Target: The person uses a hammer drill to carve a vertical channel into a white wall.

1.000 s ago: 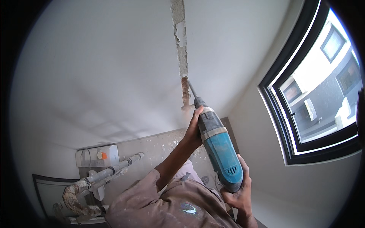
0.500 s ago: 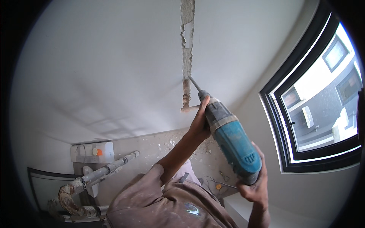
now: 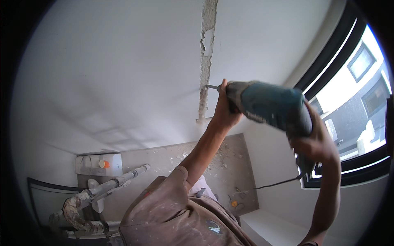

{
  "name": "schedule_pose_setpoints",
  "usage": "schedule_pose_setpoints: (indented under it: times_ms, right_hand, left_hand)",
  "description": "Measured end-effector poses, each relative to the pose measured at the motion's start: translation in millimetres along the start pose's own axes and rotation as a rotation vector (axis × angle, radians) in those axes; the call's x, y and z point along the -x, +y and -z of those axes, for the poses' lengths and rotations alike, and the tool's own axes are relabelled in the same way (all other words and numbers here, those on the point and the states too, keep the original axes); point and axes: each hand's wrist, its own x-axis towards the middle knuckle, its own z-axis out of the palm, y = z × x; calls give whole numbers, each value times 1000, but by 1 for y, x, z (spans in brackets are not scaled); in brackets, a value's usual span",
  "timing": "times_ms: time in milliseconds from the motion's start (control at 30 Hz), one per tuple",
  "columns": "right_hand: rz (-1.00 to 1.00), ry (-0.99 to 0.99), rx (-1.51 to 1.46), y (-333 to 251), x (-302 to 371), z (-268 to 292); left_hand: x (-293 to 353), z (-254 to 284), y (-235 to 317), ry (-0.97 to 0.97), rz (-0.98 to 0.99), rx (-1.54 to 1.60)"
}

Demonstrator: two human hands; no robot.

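Observation:
Both my hands hold a teal and dark rotary hammer drill (image 3: 266, 102), which lies nearly level and points left at the wall. My left hand (image 3: 226, 107) is wrapped round its front end, just behind the bit. At the rear, my right hand (image 3: 318, 141) grips the handle, partly blurred by motion. The thin metal bit (image 3: 212, 87) reaches the rough channel (image 3: 205, 65) cut down the white wall; whether its tip touches or sits just off the surface I cannot tell. Lower down, the channel shows brownish, crumbled material.
A black-framed window (image 3: 349, 119) stands close on the right. Broken plaster bits (image 3: 221, 160) litter the floor. A power cord (image 3: 279, 184) trails from the drill. At the lower left are a dirty pipe (image 3: 111, 184) and a white box (image 3: 98, 165) with an orange-and-white item on it.
The drill has swung from steeply slanted to nearly level. My right hand has risen and moved right with its rear, while my left hand has gone slightly up.

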Motion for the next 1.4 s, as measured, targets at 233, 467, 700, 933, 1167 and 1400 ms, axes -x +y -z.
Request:
schedule_pose_setpoints:
  times_ms: [233, 467, 700, 933, 1167, 1400]
  right_hand:
    - [69, -119, -94, 17, -20, 25]
    - [231, 116, -332, 105, 135, -109]
    - [167, 219, -405, 122, 149, -159]
    - [184, 182, -367, 114, 129, -169]
    - [119, 113, -338, 114, 118, -171]
    - [151, 188, -337, 126, 104, -177]
  left_hand:
    - [-8, -21, -7, 97, -41, -59]
    - [85, 48, -49, 58, 66, -340]
    - [117, 54, -38, 137, 73, -480]
    - [109, 51, -16, 156, 14, -514]
    - [99, 71, -5, 168, 51, -485]
    - [85, 88, 2, 259, 91, -500]
